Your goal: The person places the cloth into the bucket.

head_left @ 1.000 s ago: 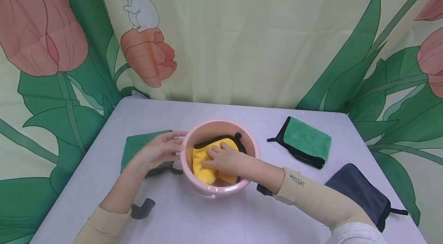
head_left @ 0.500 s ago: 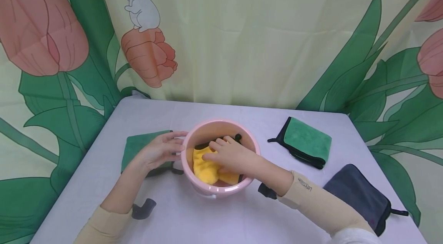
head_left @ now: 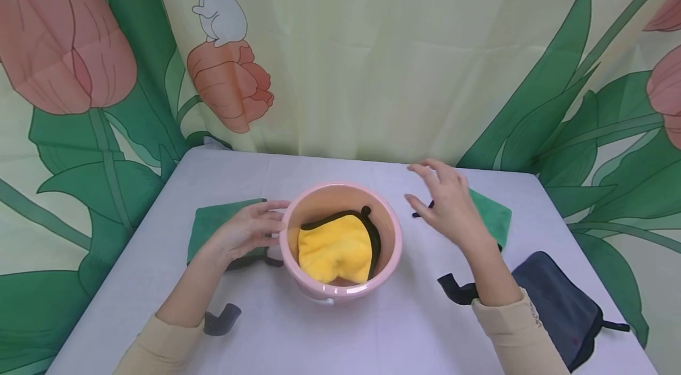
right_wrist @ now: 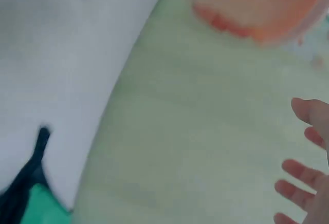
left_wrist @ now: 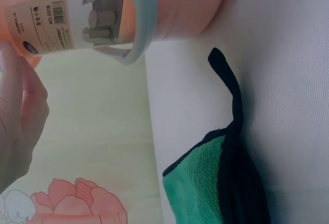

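A pink bucket (head_left: 395,227) stands mid-table with a folded yellow cloth (head_left: 335,248) with black edging inside it. My left hand (head_left: 250,230) touches the bucket's left side with its fingers loosely extended; the left wrist view shows this hand (left_wrist: 20,106) beside the labelled wall. To the right of the bucket, my right hand (head_left: 452,203) is raised with fingers spread, holding nothing. It partly covers a folded green cloth (head_left: 490,215) with black edging. Behind my left hand lies another green cloth (head_left: 215,218), seen also as a green cloth (left_wrist: 198,183) with a black loop.
A dark grey cloth (head_left: 555,304) with a black loop lies at the table's right edge. A white handle (left_wrist: 141,18) hangs along the bucket's side. Behind the table (head_left: 367,339) hangs a printed curtain (head_left: 362,67).
My right hand has left the yellow cloth, come out of the bucket and moved right, over the green cloth. The yellow cloth stays in the bucket; my left hand has barely moved.
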`<state>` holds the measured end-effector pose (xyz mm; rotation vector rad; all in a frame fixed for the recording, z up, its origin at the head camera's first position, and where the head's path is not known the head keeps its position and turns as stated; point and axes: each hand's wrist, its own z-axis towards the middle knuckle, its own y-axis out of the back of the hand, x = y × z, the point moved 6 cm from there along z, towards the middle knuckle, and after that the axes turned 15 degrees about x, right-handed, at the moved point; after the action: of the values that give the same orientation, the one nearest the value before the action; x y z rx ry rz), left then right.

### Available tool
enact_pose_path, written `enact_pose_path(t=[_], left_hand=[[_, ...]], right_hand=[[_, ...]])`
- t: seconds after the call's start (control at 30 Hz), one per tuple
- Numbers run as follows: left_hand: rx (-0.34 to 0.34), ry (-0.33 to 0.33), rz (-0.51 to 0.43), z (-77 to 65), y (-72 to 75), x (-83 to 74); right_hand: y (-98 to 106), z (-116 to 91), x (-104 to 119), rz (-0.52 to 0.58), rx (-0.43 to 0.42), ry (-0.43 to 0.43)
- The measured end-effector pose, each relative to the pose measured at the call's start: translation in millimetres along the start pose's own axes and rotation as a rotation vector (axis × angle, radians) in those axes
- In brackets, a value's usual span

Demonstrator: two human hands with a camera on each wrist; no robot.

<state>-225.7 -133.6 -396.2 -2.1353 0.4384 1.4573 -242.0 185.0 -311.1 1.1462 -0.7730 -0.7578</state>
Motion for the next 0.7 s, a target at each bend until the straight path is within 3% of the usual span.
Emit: enact_pose_path(t=[0.17,0.33,0.47,0.7], left_hand=[[-0.005,0.005,-0.007,0.5,-0.2,0.2],[-0.007,0.005,-0.014,0.7,0.6,0.7],[-0.007,0.002,-0.014,0.5,0.9,0.5],[-0.003,0.005,-0.024,0.1,-0.3,-0.3]], right_hand=[[-13.2,-20.3,-71.9,0.017,0.065,-0.325],[-38.1,-42.7,-121.4,0.075,0.181,-0.537],[-57.5,-56.3,-144.6,0.111,0.245,-0.622],[-88.7,-71.7,-164.2,0.128,0.397,-0.677]])
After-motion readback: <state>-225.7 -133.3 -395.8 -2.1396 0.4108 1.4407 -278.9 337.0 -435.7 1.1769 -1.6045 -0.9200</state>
